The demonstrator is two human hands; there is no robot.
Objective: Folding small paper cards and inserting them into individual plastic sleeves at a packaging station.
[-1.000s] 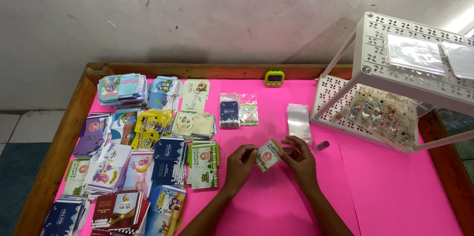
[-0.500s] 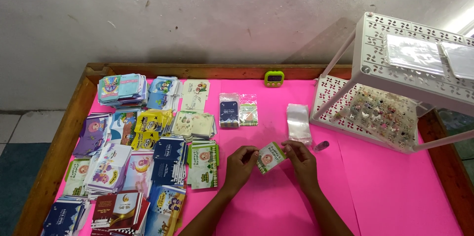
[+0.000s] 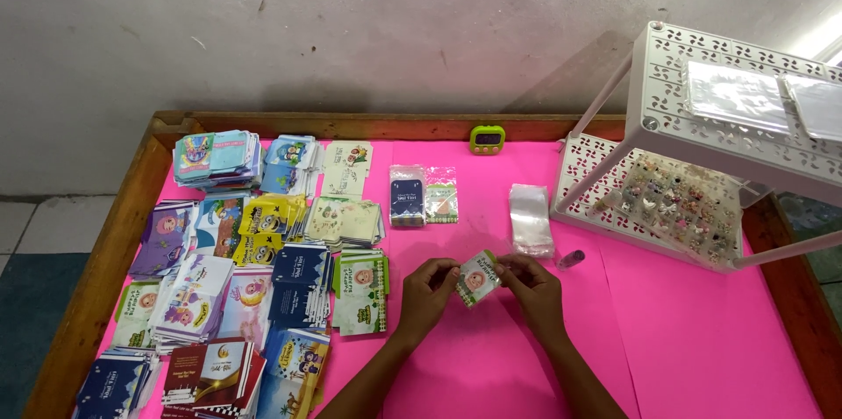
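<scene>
Right hand now closer, both hands' grip pinching glossy green rectangular card, left hand opposite.

Left of the green timer with its dark screen: stacked colourful printed cards; below it, two bagged cards; right, clear sleeves.

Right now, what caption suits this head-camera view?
Left hand and right hand pinch a small green-and-white printed card above the pink table covering.
</scene>
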